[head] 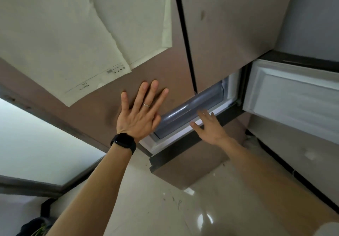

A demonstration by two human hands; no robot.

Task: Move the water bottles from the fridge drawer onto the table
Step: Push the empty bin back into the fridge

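A brown fridge (pixel 220 25) fills the view. My left hand (pixel 141 109), with a ring and a dark wristband, presses flat with spread fingers on the left upper door. In the open lower compartment a grey translucent fridge drawer (pixel 185 111) shows its front. My right hand (pixel 207 125) reaches to the drawer's front edge with straight fingers and holds nothing. No water bottles show; the drawer's inside is hidden.
The lower right fridge door (pixel 293 96) stands open to the right, its white inner lining facing me. White paper sheets (pixel 73 34) hang on the left upper door. A lower brown drawer front (pixel 187 164) juts out below. Glossy beige floor tiles (pixel 165 208) lie underneath.
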